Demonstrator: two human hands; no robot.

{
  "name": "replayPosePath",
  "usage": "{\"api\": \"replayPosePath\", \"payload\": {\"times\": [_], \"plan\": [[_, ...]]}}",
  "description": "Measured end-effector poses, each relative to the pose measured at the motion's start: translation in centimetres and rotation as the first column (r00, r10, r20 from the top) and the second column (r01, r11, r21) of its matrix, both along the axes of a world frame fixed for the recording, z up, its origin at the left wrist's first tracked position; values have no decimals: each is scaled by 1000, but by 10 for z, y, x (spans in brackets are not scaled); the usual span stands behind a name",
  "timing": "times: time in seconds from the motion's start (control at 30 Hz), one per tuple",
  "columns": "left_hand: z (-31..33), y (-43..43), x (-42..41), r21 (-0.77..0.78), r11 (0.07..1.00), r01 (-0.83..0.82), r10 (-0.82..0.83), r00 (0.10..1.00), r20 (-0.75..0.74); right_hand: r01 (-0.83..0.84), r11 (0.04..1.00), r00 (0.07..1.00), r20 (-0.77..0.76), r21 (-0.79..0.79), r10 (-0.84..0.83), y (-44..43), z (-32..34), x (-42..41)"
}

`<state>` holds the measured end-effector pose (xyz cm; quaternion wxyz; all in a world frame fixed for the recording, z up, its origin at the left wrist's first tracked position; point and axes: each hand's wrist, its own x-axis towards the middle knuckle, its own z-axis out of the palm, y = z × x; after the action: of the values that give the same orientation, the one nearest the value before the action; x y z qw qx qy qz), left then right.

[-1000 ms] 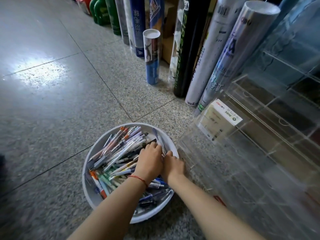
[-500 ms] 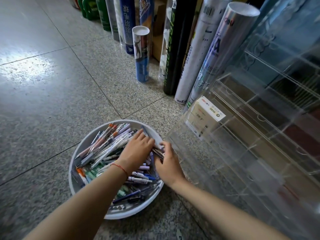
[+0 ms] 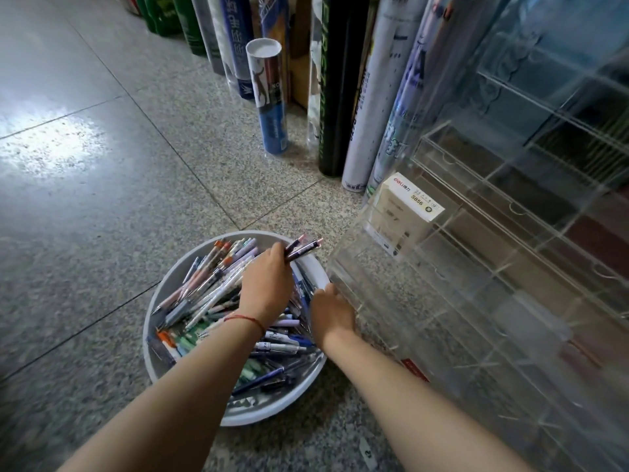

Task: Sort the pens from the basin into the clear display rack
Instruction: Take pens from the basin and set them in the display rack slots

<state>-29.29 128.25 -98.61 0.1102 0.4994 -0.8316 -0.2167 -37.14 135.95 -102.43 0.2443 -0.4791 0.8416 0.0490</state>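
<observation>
The speckled stone floor [image 3: 102, 216] fills the view, crossed by thin dark joints and carrying a bright patch of glare at the left. On it, at the right, we see the clear display rack [image 3: 493, 267], a stepped set of transparent compartments that rises away from us. Behind it a row of tall printed tubes [image 3: 367, 97] stands upright, with one shorter blue-and-white tube [image 3: 270, 97] just in front of the row.

The white round basin [image 3: 177, 287] sits on the floor just left of the rack's lower corner, and the heap of pens [image 3: 211, 284] lies inside it, mostly pointing toward the far right.

Both bare forearms reach in from the bottom edge. The left hand [image 3: 265, 287] hovers over the middle of the basin, and its grip is clamped on a few dark pens [image 3: 303, 248] whose pink-capped ends jut past the far rim toward the rack. The right hand [image 3: 332, 313] lies at the basin's right rim, against the rack's near corner. We cannot tell whether its grip is apart or closed on anything.

A white labelled box [image 3: 405, 206] stands in one of the rack's left-hand compartments. A thin red string [image 3: 246, 320] circles the left wrist.
</observation>
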Motion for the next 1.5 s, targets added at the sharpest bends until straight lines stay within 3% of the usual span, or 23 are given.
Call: {"api": "replayPosePath", "payload": {"times": [0.07,0.17,0.27,0.37,0.43,0.5,0.57,0.67,0.73,0.8,0.87,0.97,1.0,1.1,1.13,1.2,1.3,1.4,1.5], "plan": [[4,3,4,31,999,-44,45,999,-5,8,1000,1000,-11,-7,-8,0,-3,1],[9,2,7,47,998,-48,47,998,36,151,987,988,18,-54,-150,1,4,-2],[15,2,11,73,997,-15,18,999,-37,69,988,997,52,-135,-62,15,26,-5],[20,3,14,113,987,117,-99,983,-153,-40,960,979,181,-277,93,37,49,-5],[29,4,15,216,934,284,-246,951,-186,90,913,944,327,-398,49,48,67,-7],[47,7,14,395,821,412,-350,910,-222,226,827,905,425,-516,18,54,93,-16],[77,14,10,552,686,473,-352,881,-317,273,742,890,453,-612,46,59,123,-29],[130,20,-5,610,574,546,-283,831,-478,433,589,816,574,-682,66,63,178,-48],[171,20,-29,492,637,593,-275,771,-574,568,442,746,661,-695,81,60,217,-62],[216,22,-68,257,756,602,-323,684,-653,654,239,703,694,-717,157,54,262,-87],[264,29,-113,51,810,584,-367,574,-732,587,57,787,585,-808,193,50,313,-118],[333,30,-171,-100,784,613,-415,398,-818,331,-91,939,319,-939,128,58,392,-165],[350,25,-185,-89,786,612,-376,359,-854,232,-130,971,221,-964,93,63,419,-180],[368,10,-217,78,869,488,-52,247,-968,-13,-274,999,0,-962,-48,73,489,-212],[364,10,-228,105,902,418,-1,247,-969,-75,-276,994,-49,-958,-102,72,503,-222],[347,22,-244,122,924,362,16,284,-959,-127,-144,979,-101,-981,-177,58,508,-242],[325,38,-254,178,902,393,79,256,-964,-18,111,987,-36,-994,-155,29,485,-261],[319,38,-255,200,886,417,110,230,-967,6,244,988,-32,-970,-152,7,464,-263],[321,34,-256,171,880,443,44,281,-959,20,411,990,-40,-911,-137,-7,450,-264]]}}
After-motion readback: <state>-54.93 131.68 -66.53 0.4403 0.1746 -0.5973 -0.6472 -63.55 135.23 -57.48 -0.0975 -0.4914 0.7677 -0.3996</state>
